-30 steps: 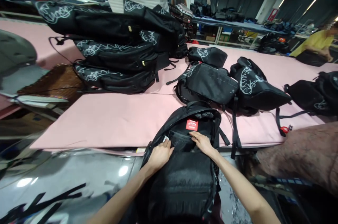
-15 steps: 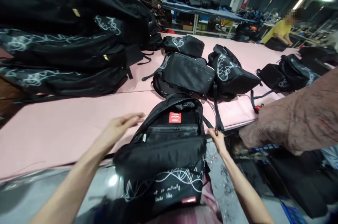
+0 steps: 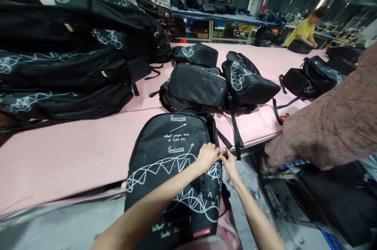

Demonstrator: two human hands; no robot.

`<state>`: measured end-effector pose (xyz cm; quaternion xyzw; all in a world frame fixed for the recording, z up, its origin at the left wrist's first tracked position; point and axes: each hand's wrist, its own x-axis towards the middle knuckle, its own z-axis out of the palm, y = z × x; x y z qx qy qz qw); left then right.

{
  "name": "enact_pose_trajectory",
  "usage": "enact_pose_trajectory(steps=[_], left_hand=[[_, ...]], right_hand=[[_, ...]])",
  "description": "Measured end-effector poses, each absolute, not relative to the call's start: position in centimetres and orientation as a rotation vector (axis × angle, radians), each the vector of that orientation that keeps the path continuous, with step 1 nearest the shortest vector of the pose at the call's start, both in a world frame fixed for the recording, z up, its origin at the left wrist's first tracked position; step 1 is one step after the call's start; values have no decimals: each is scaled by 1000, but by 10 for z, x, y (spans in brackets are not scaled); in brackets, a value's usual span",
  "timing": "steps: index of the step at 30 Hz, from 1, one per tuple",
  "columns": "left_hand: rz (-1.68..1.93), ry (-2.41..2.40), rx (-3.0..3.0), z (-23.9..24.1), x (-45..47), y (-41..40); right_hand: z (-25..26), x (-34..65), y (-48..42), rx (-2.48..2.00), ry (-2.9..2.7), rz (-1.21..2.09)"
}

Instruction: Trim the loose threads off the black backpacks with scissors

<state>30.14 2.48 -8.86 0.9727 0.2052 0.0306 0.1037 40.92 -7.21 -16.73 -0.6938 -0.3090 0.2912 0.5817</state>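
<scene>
A black backpack [image 3: 153,144] with white scribbled lines and the word "Success" stands upright before me at the table edge. Its front panel covers the inside, though a gap shows along the upper right side. My left hand [image 3: 207,157] is closed on the zipper edge at the backpack's right side. Right beside it, my right hand [image 3: 230,164] is closed with fingertips close to the left ones. A small dark pointed tool [image 3: 226,152] sticks up from the right hand; its exact kind is too small to make out.
Several similar backpacks [image 3: 197,85] lie across the pink table [image 3: 73,151]. A tall backpack pile [image 3: 59,65] is at the left. Close on the right is a person's patterned clothing [image 3: 324,124]. A person in yellow [image 3: 300,32] works farther back.
The front panel, folded down before, is now up over the opening and the red inner label is hidden. My left hand moved right onto the edge; my right hand moved slightly left to meet it.
</scene>
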Motion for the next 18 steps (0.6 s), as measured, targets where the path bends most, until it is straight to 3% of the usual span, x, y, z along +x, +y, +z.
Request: enact_pose_trajectory(steps=[11, 18], left_hand=[[89, 590, 2905, -79, 303, 20], [457, 1060, 2668, -17, 327, 120]], right_hand=[[-161, 395, -73, -1510, -663, 691], [-141, 376, -85, -1583, -906, 628]])
